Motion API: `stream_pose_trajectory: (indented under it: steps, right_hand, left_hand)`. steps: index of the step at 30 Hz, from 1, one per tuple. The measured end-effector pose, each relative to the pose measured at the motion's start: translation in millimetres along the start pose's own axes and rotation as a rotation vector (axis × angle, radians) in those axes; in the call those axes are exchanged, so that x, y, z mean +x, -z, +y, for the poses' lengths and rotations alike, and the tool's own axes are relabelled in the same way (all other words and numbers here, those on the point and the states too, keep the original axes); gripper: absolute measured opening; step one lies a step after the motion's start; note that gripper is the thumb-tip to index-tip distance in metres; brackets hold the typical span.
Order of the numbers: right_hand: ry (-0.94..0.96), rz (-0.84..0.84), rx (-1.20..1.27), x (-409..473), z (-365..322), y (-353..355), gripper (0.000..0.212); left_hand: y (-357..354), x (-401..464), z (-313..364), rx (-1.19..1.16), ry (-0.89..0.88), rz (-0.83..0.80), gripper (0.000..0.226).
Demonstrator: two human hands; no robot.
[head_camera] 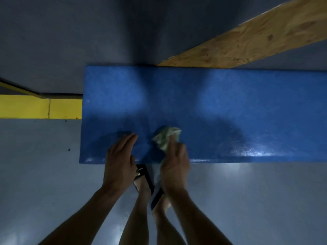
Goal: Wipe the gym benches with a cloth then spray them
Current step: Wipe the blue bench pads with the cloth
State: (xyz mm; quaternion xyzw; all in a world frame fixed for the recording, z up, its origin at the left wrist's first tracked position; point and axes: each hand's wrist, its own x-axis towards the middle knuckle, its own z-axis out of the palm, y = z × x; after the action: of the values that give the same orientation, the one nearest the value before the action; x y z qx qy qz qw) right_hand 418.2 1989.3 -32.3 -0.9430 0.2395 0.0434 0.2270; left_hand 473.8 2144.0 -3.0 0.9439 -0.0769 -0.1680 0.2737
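Pressing a crumpled pale cloth (167,137) onto the blue bench (221,106) near its front edge, the blurred right hand (174,161) is clutching it; the left hand (121,156) is lying flat, fingers together. The bench's right end is running out of frame.

left hand (120,156): flat, fingers extended | right hand (174,163): fingers closed, blurred

Blue bench (221,103) on grey floor (35,174), crumpled cloth (167,137) & flat left hand (120,156) on top
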Motion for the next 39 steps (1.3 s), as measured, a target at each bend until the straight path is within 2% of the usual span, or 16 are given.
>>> stream_pose_trajectory:
  steps: [3,6,8,10,12,16,19,23,25,27,29,31,33,36,39]
  right_hand:
    - [0.277,-0.126,-0.045,-8.1,-20.8,1.0,0.069]
    - [0.432,-0.148,-0.183,12.4,24.4,24.9,0.066]
    - [0.354,-0.092,-0.241,25.2,72.2,47.0,0.066]
    - [0.156,-0.065,-0.234,33.2,116.2,74.8,0.082]
    - [-0.04,-0.074,-0.181,34.4,144.1,99.2,0.086]
    - [-0.235,0.035,-0.053,23.3,132.6,88.4,0.08]
    - [-0.183,0.069,0.089,2.8,81.7,50.8,0.072]
    - [0.026,-0.2,0.092,-23.6,24.3,30.0,0.078]
    - [0.139,-0.257,0.054,-20.6,22.5,35.1,0.072]
    - [0.176,-0.217,-0.011,-8.0,41.5,46.0,0.062]
    - [0.102,-0.138,-0.078,4.5,72.8,63.1,0.05]
    - [-0.105,-0.043,-0.089,18.4,102.6,86.8,0.033]
    - [-0.26,0.008,-0.116,28.7,118.8,101.0,0.034]
    - [-0.285,0.067,-0.138,29.0,104.5,91.6,0.037]
    - [-0.246,0.102,-0.041,9.3,50.8,47.5,0.047]
  left_hand:
    - [0.9,-5.2,0.4,0.02,0.015,-0.014,0.067]
    - [2.7,-10.1,0.4,0.025,-0.007,-0.018,0.068]
    - [3.4,-13.5,1.5,0.036,-0.013,-0.016,0.067]
    - [2.0,-16.9,2.8,0.031,-0.015,-0.017,0.066]
    - [-0.3,-20.2,3.3,0.024,-0.017,-0.019,0.066]
    - [-1.3,-23.7,7.4,0.028,0.006,-0.019,0.066]
    - [-0.2,-25.2,10.7,0.0,0.005,-0.012,0.066]
    - [2.3,-25.6,7.4,0.001,-0.005,-0.012,0.063]
    - [4.8,-26.5,6.2,-0.003,0.006,-0.009,0.062]
    - [8.7,-27.5,3.9,-0.009,0.021,0.0,0.063]
    - [13.8,-27.9,-2.1,-0.012,0.033,-0.004,0.061]
    - [18.5,-26.3,-10.1,-0.018,0.05,-0.016,0.06]
    - [22.9,-25.7,-21.3,-0.012,0.055,-0.03,0.06]
    - [31.4,-22.4,-34.5,-0.02,0.029,-0.036,0.06]
    - [42.7,-21.2,-44.4,-0.039,0.021,-0.025,0.061]
